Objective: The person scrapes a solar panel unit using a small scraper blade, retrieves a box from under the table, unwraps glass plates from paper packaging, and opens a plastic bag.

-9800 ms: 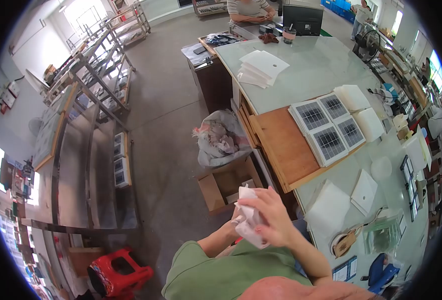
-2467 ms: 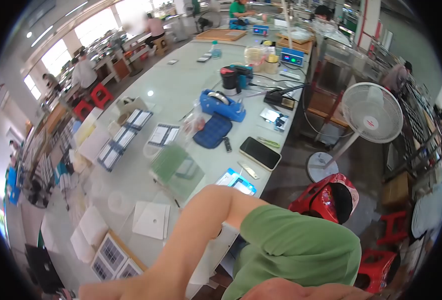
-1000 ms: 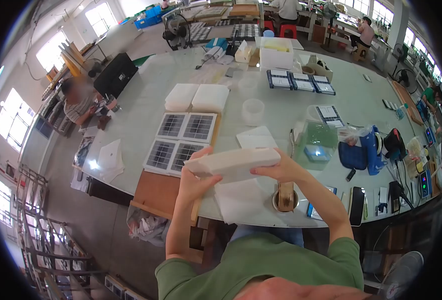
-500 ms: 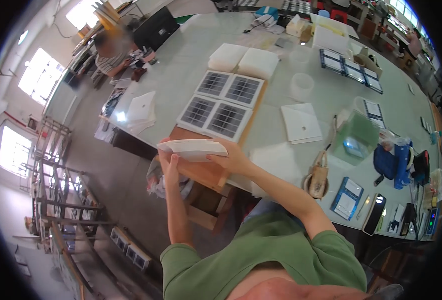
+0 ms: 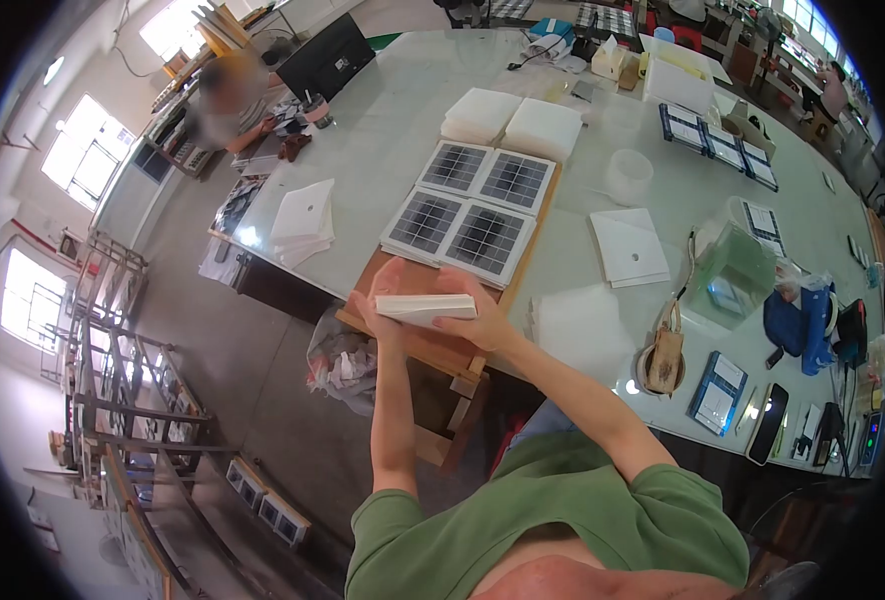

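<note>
A stack of white sheets (image 5: 418, 308) is held edge-on over the wooden board (image 5: 388, 272). My right hand (image 5: 478, 322) grips its right end, with the thumb along the near side and the fingers behind. At the left end is my left hand (image 5: 381, 302), its fingers stretched out and apart, the palm against or close beside the sheets' edges. Just beyond both hands, several small solar panels (image 5: 425, 222) with white borders lie in a two-by-two layout on the board. Behind them stand two piles of translucent white sheets (image 5: 545, 130).
White sheets with a small hole (image 5: 631, 248) lie to the right, others (image 5: 303, 220) to the left. A tape roll with a wooden handle (image 5: 667, 362), a blue panel (image 5: 718, 392) and a phone (image 5: 769, 425) are at right. Below the board is an open drawer (image 5: 433, 400). A person sits at far left.
The stack was fanned and tilted between both hands; now its edges look more even and level. My left hand's fingers have opened out. The view has shifted, moving the scene rightward.
</note>
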`<state>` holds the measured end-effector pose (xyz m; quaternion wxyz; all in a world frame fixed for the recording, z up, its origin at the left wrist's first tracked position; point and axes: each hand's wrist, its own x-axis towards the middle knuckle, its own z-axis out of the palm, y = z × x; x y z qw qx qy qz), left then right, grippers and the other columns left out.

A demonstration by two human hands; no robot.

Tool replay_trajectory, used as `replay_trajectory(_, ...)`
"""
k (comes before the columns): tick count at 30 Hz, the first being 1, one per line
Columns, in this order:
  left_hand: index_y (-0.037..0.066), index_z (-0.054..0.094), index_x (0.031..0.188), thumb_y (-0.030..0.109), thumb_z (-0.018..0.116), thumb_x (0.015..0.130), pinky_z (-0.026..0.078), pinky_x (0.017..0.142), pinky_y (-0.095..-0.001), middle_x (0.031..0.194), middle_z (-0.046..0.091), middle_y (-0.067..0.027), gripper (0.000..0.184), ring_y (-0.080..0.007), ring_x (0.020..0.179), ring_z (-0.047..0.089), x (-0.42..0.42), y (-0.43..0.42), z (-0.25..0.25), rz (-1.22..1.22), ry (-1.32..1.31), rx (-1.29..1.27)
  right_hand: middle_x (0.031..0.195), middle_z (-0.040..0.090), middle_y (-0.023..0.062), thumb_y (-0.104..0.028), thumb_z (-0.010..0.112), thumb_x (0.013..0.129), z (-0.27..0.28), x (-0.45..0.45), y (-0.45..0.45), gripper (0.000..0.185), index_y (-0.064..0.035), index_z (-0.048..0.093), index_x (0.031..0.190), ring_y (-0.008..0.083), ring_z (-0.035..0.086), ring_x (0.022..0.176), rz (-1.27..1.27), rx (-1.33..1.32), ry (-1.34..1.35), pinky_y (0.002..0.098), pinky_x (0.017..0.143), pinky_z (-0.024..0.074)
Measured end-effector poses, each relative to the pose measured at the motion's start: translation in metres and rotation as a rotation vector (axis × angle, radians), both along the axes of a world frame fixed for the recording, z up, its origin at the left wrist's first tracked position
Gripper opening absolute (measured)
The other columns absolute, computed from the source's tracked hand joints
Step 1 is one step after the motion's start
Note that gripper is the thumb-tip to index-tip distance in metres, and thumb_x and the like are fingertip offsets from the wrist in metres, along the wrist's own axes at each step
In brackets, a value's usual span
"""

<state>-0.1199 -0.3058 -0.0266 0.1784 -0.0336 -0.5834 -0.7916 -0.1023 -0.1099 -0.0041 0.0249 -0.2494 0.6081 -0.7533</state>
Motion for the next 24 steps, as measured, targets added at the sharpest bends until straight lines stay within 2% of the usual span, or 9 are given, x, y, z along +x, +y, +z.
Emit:
replay_trajectory(1, -0.006, 0.045, 0.128, 0.072, 0.014, 0.086, 0.022, 0.106, -0.0348, 0.132, 0.048, -0.0181, 0.094, -0.0237, 0.126, 0.041, 0.000, 0.001, 0.005, -0.025, -0.022, -0.013, 0.112, 0.057, 0.0062, -0.016, 0.076, 0.074, 0.007, 0.004, 0.002, 0.065, -0.0063, 0.042, 0.129, 0.0137, 0.052, 0.104, 0.079, -0.053, -0.142, 0.0300, 0.090, 0.0419)
replay_trajectory(5, -0.006, 0.046, 0.127, 0.071, 0.012, 0.087, 0.021, 0.108, -0.0382, 0.130, 0.049, -0.0184, 0.093, -0.0273, 0.126, 0.041, -0.010, 0.000, 0.011, 0.021, -0.143, 0.141, 0.105, 0.061, 0.0080, -0.017, 0.078, 0.072, 0.001, -0.013, 0.005, 0.045, -0.0040, 0.059, 0.111, 0.0131, 0.055, 0.100, 0.029, 0.035, -0.096, 0.0268, 0.085, 0.0446)
replay_trajectory(7, -0.004, 0.047, 0.127, 0.072, 0.013, 0.086, 0.028, 0.105, -0.0369, 0.127, 0.051, -0.0170, 0.093, -0.0263, 0.121, 0.045, -0.016, -0.007, 0.003, -0.198, -0.116, 0.178, 0.105, 0.061, 0.0081, -0.018, 0.077, 0.072, 0.013, -0.016, 0.013, 0.045, -0.0037, 0.059, 0.110, 0.0133, 0.055, 0.100, 0.074, 0.112, -0.088, 0.0269, 0.085, 0.0446)
replay_trajectory(12, -0.002, 0.047, 0.127, 0.070, 0.020, 0.087, 0.037, 0.098, -0.0351, 0.119, 0.055, -0.0141, 0.087, -0.0239, 0.109, 0.051, 0.004, -0.011, 0.005, -0.191, -0.043, 0.155, 0.105, 0.062, 0.0076, -0.018, 0.076, 0.074, 0.014, -0.015, 0.012, 0.045, -0.0026, 0.058, 0.112, 0.0142, 0.056, 0.098, 0.096, 0.149, -0.105, 0.0275, 0.085, 0.0450)
replay_trajectory(14, -0.004, 0.048, 0.125, 0.063, 0.019, 0.092, 0.035, 0.098, -0.0336, 0.116, 0.057, -0.0144, 0.080, -0.0232, 0.111, 0.051, 0.005, 0.002, -0.006, -0.019, -0.107, 0.023, 0.103, 0.063, 0.0076, -0.015, 0.075, 0.073, 0.013, -0.008, 0.005, 0.047, -0.0031, 0.056, 0.114, 0.0146, 0.058, 0.095, -0.098, 0.042, -0.025, 0.0283, 0.084, 0.0458)
replay_trajectory(17, -0.002, 0.047, 0.126, 0.059, 0.021, 0.094, 0.036, 0.097, -0.0333, 0.116, 0.057, -0.0139, 0.073, -0.0227, 0.110, 0.052, 0.003, 0.014, -0.001, 0.071, -0.064, 0.095, 0.104, 0.062, 0.0051, -0.014, 0.074, 0.074, 0.004, -0.004, -0.001, 0.055, -0.0044, 0.049, 0.122, 0.0135, 0.056, 0.096, -0.117, -0.062, -0.109, 0.0293, 0.086, 0.0449)
replay_trajectory(19, -0.003, 0.047, 0.126, 0.054, 0.028, 0.094, 0.036, 0.098, -0.0340, 0.119, 0.056, -0.0146, 0.068, -0.0234, 0.112, 0.051, 0.003, 0.007, -0.003, -0.063, -0.042, 0.064, 0.103, 0.062, 0.0051, -0.012, 0.074, 0.074, 0.002, -0.005, 0.000, 0.052, -0.0043, 0.051, 0.120, 0.0135, 0.056, 0.096, -0.083, 0.008, -0.052, 0.0293, 0.087, 0.0448)
replay_trajectory(21, -0.003, 0.047, 0.126, 0.048, 0.036, 0.093, 0.036, 0.098, -0.0352, 0.119, 0.055, -0.0148, 0.061, -0.0243, 0.113, 0.051, -0.003, 0.004, 0.001, 0.034, -0.031, -0.054, 0.102, 0.062, 0.0062, -0.011, 0.073, 0.075, 0.008, -0.008, 0.002, 0.043, -0.0043, 0.055, 0.113, 0.0134, 0.056, 0.097, 0.061, 0.079, -0.040, 0.0292, 0.087, 0.0446)
replay_trajectory(24, -0.001, 0.052, 0.120, 0.035, 0.048, 0.091, 0.037, 0.093, -0.0325, 0.111, 0.058, -0.0112, 0.047, -0.0201, 0.103, 0.052, 0.005, 0.005, 0.029, 0.144, -0.097, -0.180, 0.106, 0.063, 0.0079, -0.010, 0.072, 0.075, 0.013, -0.012, 0.001, 0.041, -0.0033, 0.056, 0.112, 0.0133, 0.056, 0.099, 0.004, 0.123, 0.048, 0.0295, 0.088, 0.0450)
